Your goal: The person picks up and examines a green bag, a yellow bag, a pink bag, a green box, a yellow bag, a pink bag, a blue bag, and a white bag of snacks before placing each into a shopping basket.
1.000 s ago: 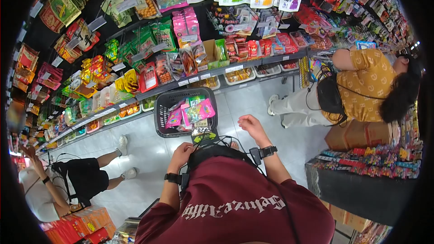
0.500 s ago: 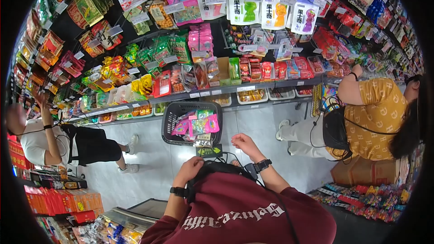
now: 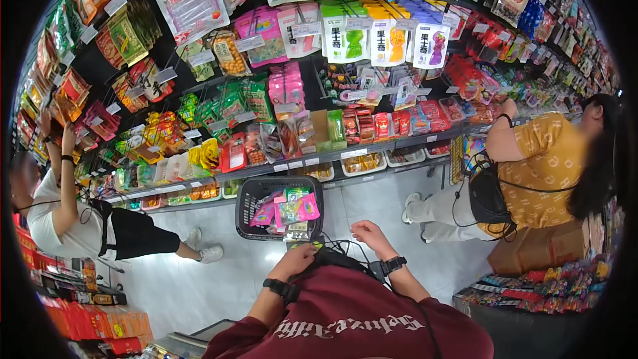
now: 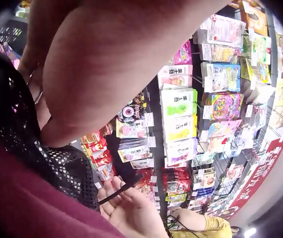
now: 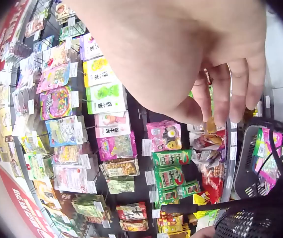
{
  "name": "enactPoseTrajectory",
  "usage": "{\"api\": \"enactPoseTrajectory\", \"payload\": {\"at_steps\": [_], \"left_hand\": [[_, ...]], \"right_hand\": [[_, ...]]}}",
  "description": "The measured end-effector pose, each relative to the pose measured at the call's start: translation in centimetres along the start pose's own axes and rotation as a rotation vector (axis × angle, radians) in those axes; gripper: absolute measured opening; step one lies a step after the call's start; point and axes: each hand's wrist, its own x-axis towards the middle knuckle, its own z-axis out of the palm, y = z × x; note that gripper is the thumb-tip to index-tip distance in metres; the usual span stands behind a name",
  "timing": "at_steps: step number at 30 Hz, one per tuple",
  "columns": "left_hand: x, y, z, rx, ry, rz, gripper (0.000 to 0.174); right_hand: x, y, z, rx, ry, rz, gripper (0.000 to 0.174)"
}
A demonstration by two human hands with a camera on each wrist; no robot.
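果士奇 on green pouch (image 3: 344, 41), yellow pouch (image 3: 389, 44), purple pouch (image 3: 431, 46), ornate lettering (image 3: 399, 323), hard to read, on maroon shirt (image 3: 332, 292)

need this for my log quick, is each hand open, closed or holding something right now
Left hand: cannot be told, its fingers are partly hidden.
Right hand: open, relaxed, holding nothing.

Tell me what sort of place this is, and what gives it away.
Most likely an aisle in a snack shop or supermarket: bright packets hang in rows, price tags line the shelf edge, and a shopping basket holds a few packets.
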Motion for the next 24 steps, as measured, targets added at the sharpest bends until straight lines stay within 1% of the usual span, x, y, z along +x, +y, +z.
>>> {"api": "enactPoseTrajectory", "payload": {"at_steps": [1, 3, 5, 7, 8, 11, 12, 14, 20, 22, 24], "left_hand": [[0.5, -0.2, -0.3, -0.001, -0.001, 0.014, 0.036], [1.7, -0.5, -1.0, 0.047, -0.108, 0.033, 0.035], [2.4, -0.4, -1.6, 0.069, -0.113, 0.054, 0.036], [2.6, -1.1, -1.7, 0.035, -0.157, 0.067, 0.036], [3.0, -2.3, -1.1, 0.006, -0.141, 0.126, 0.037], [2.6, -3.2, 0.0, -0.032, -0.186, 0.132, 0.035], [2.5, -3.7, 0.5, -0.056, -0.223, 0.156, 0.034], [2.3, -4.8, 1.1, -0.048, -0.239, 0.167, 0.033], [2.4, -6.0, 1.6, -0.069, -0.283, 0.195, 0.031], [1.7, -5.6, 1.2, -0.056, -0.229, 0.293, 0.026], [1.5, -5.9, 1.3, -0.038, -0.236, 0.271, 0.025]], "right_hand": [[-0.2, -0.1, -0.3, 0.012, 0.038, -0.002, 0.022], [-0.3, -0.3, -0.5, 0.016, 0.087, -0.017, 0.021], [-0.2, -0.4, -0.4, -0.018, 0.106, -0.016, 0.020], [-0.1, -0.2, 0.0, -0.039, 0.124, -0.017, 0.020], [-0.1, 0.2, 0.2, -0.035, 0.102, -0.007, 0.021], [-0.6, 0.1, 1.7, -0.089, 0.082, 0.023, 0.023], [-0.7, 0.4, 2.2, -0.138, 0.041, 0.032, 0.023], [-0.6, 1.1, 3.1, -0.223, -0.014, 0.052, 0.023], [-0.8, 1.3, 5.3, -0.305, -0.015, 0.081, 0.026], [-1.1, 1.9, 5.4, -0.335, -0.025, 0.097, 0.025], [-1.0, 2.3, 5.6, -0.301, -0.037, 0.098, 0.026]]}}
